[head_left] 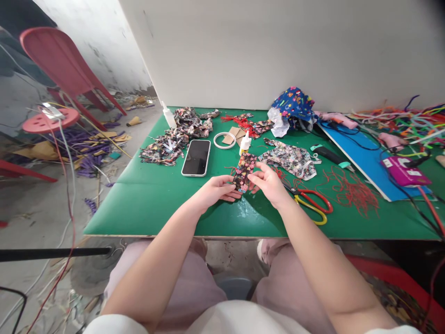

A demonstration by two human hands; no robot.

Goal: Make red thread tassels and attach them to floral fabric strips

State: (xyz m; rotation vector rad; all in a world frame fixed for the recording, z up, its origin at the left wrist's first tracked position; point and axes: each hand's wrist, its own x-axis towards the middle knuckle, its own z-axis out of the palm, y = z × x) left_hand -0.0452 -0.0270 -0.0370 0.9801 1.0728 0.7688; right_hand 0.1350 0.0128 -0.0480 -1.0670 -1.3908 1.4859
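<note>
Between my two hands is a small strip of dark floral fabric (pixel 245 170), held upright above the table. My left hand (pixel 219 189) pinches its lower left edge. At its right side, my right hand (pixel 267 182) grips the edge with thumb and fingers. Just behind the strip stands a white glue bottle (pixel 244 144) with a yellow label. Scissors (pixel 314 204) with red and yellow handles lie to the right of my right hand. A phone (pixel 196 158) rests to the left, beside a white ring (pixel 224 140).
On the green table (pixel 139 213) lie floral fabric scraps (pixel 184 132), a floral piece (pixel 292 158), red threads (pixel 354 190), a cutter knife (pixel 332 157), a blue board (pixel 358 160) and a purple box (pixel 405 171) with cables. Another glue bottle (pixel 168 116) stands back left. Left is a red chair (pixel 62 55).
</note>
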